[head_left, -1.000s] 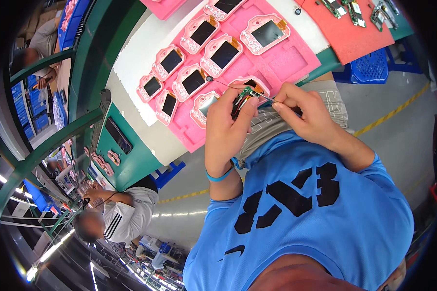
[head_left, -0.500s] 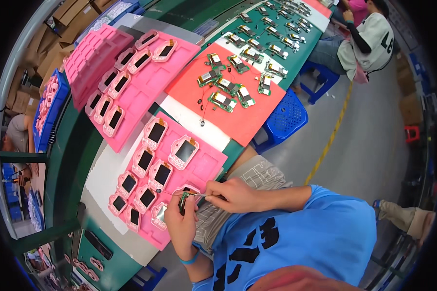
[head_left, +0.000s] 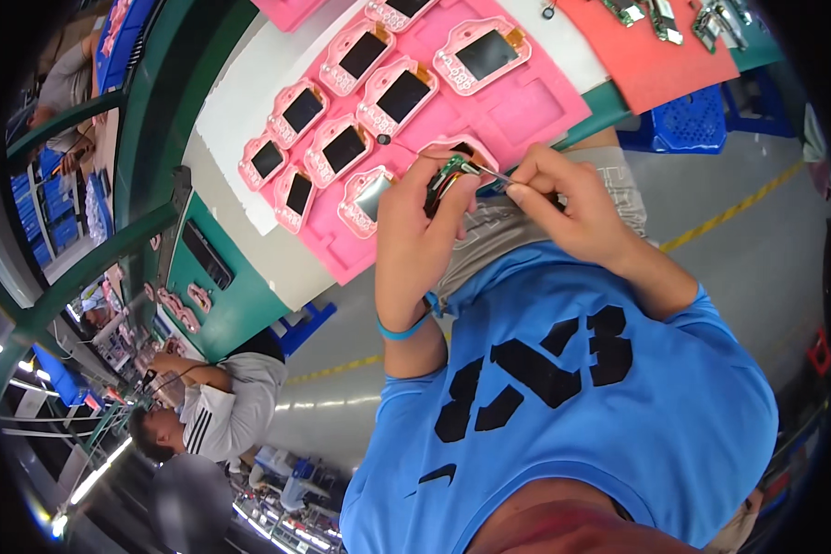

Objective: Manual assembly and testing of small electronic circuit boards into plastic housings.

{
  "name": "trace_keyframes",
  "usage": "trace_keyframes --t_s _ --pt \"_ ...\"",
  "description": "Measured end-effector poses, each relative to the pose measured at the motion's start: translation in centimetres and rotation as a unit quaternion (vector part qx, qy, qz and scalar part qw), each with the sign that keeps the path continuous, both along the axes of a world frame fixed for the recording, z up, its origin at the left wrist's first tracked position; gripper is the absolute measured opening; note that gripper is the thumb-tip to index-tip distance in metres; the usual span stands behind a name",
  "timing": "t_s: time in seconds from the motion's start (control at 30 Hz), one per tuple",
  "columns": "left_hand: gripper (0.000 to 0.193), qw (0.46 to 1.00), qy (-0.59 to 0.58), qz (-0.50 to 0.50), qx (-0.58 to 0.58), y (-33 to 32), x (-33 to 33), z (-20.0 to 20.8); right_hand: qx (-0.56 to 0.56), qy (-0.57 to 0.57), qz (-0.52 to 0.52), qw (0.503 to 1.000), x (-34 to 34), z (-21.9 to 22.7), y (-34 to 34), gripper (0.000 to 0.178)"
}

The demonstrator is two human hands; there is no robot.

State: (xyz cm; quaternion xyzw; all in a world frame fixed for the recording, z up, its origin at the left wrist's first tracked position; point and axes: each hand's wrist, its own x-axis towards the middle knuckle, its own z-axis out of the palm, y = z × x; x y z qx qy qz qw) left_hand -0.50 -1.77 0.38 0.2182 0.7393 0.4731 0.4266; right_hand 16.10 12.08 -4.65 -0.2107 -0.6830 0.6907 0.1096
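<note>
My left hand (head_left: pixel 420 212) pinches a small green circuit board (head_left: pixel 449 175) with thin wires on it. A small round black part (head_left: pixel 383 139) on a wire hangs beside that hand, over the pink tray. My right hand (head_left: pixel 572 205) grips slim metal tweezers (head_left: pixel 495 174), whose tips reach the board's edge; the fingers hide most of the tool. Just beyond my hands lies the pink foam tray (head_left: pixel 552 100), holding several pink device shells with dark screens (head_left: pixel 399 97). One shell (head_left: pixel 462 148) is partly covered by my left hand and the board.
At the upper right, a red mat (head_left: pixel 609 60) bears several boards with batteries (head_left: pixel 660 20). A blue stool (head_left: pixel 688 120) stands below it. A dark flat device (head_left: pixel 208 254) lies on the green table at the left. Another person (head_left: pixel 235 397) sits at the lower left.
The view has swung down and toward the left, so the hands appear higher and larger. The board and tweezers stay in my hands, close together. A person at the lower left has come into view.
</note>
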Motion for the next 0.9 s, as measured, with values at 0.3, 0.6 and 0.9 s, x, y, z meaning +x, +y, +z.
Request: trace_keyframes --t_s 0.3,0.6,0.9 --pt "0.025 1.0 0.015 0.006 -0.007 0.3 0.0 -0.3 0.101 0.002 -0.026 0.995 -0.1 -0.2 -0.6 0.008" --pt "0.022 1.0 0.013 -0.016 0.002 0.2 -0.1 -0.1 0.014 0.017 0.0 1.0 0.0 -0.1 0.0 0.008" --pt "0.017 0.997 0.07 0.035 -0.018 1.3 0.6 -0.3 0.028 -0.015 0.022 0.999 0.3 0.8 0.3 0.007"
